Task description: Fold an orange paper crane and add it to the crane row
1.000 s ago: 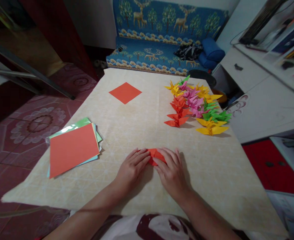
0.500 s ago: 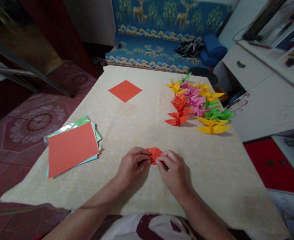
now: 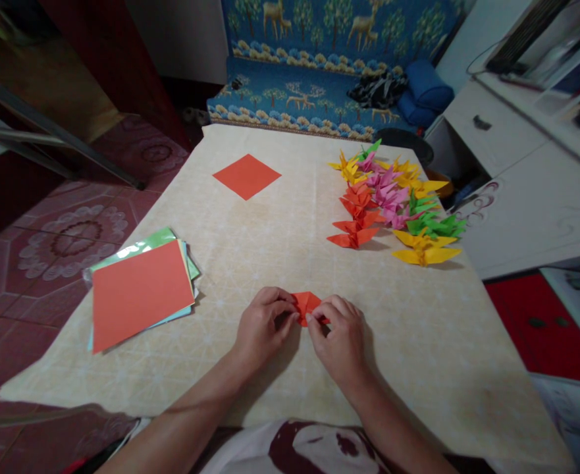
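Near the table's front, a small folded piece of red origami paper [image 3: 306, 303] lies between my two hands. My left hand [image 3: 268, 320] pinches its left side, thumb and fingers closed. On its right side, my right hand [image 3: 338, 329] grips the edge with thumb and forefinger. The fingertips cover both ends of the folded paper; its creased middle shows.
A flat red paper square [image 3: 247, 176] lies toward the back. Stacked coloured sheets [image 3: 141, 293], red on top, are at the left. Several folded paper cranes [image 3: 388, 197] in red, pink, yellow and green stand at the right. Beyond the cloth-covered table [image 3: 250, 243] is a blue sofa [image 3: 299, 92].
My hands stay on the red paper with only slight finger shifts. The view has moved a little; the things on the table lie as before.
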Available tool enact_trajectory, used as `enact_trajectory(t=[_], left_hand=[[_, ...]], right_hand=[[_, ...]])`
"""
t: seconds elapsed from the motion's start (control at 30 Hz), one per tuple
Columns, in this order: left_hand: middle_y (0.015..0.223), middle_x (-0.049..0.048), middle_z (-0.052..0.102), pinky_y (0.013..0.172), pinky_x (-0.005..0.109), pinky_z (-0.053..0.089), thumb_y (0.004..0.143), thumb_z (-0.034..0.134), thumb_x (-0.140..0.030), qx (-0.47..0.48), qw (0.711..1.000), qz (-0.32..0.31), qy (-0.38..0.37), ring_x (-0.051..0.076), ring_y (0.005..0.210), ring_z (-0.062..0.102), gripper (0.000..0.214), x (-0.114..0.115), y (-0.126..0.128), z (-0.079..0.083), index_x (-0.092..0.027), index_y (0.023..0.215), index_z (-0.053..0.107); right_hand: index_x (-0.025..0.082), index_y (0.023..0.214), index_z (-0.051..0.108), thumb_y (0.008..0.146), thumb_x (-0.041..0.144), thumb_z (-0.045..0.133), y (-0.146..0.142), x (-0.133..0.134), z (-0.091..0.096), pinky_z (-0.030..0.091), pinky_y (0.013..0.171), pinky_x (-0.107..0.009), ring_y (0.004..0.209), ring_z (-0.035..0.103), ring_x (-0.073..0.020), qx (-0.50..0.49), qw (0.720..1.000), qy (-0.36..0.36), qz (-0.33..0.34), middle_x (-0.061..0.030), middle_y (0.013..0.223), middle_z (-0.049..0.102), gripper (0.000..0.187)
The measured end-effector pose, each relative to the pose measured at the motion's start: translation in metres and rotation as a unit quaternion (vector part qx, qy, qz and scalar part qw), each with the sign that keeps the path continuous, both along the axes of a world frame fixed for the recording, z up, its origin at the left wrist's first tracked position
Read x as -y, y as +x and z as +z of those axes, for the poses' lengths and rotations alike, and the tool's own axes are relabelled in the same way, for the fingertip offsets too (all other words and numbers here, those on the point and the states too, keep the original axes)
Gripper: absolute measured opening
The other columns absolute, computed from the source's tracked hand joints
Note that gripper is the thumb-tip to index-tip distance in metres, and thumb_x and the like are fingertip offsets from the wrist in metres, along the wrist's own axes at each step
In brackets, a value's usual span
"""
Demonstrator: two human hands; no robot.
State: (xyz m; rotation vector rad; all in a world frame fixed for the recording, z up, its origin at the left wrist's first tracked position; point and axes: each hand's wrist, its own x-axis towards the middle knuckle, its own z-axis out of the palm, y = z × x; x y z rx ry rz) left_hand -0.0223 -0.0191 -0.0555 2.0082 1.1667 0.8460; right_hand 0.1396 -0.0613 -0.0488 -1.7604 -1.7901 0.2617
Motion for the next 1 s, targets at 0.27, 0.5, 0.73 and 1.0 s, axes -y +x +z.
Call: enact_trajectory(t=[0.27,0.5,0.73,1.0], left_hand=[[0.089,0.0072,0.063,0.078,0.036,0.047,0.077,0.058,-0.012,-0.025,1.000,0.013,0.005,0.021,0.089,0.056,0.012,-0.0003,0.0042,0.0040,-0.019,0.075,0.068],[0.089,0.0066,0.062,0.079,0.036,0.046,0.075,0.060,-0.010,-0.032,0.999,0.019,-0.003,0.021,0.089,0.055,0.011,-0.0017,0.0072,0.0059,-0.018,0.073,0.067],[0.089,0.0070,0.060,0.081,0.037,0.045,0.075,0.060,-0.010,-0.010,1.000,0.018,-0.009,0.021,0.089,0.054,0.010,-0.0016,0.0065,0.0047,-0.018,0.072,0.066],[0.094,0.0071,0.059,0.083,0.037,0.045,0.075,0.060,-0.006,0.015,0.999,-0.026,-0.015,0.020,0.094,0.054,0.013,-0.0055,-0.0015,0.0003,-0.017,0.078,0.065]], right_hand=[[0.021,0.063,0.051,0.076,0.014,0.058,-0.0020,-0.0019,-0.0015,0.037,0.073,-0.033,0.076,0.052,-0.0184,0.017,1.000,-0.004,-0.013,-0.0016,0.070,0.055,0.016],[0.021,0.061,0.049,0.075,0.014,0.058,-0.0062,-0.0031,0.0014,0.034,0.074,-0.031,0.075,0.050,-0.0173,0.047,0.998,-0.024,-0.032,-0.0003,0.069,0.053,0.017],[0.020,0.066,0.051,0.077,0.015,0.059,-0.0070,-0.0007,0.0065,0.032,0.079,-0.032,0.082,0.051,-0.0178,0.062,0.995,-0.075,-0.039,-0.0002,0.075,0.055,0.015],[0.021,0.070,0.054,0.079,0.019,0.062,-0.0047,0.0018,0.0056,0.032,0.081,-0.033,0.085,0.051,-0.0189,0.053,0.995,-0.081,-0.031,-0.0004,0.080,0.057,0.012]])
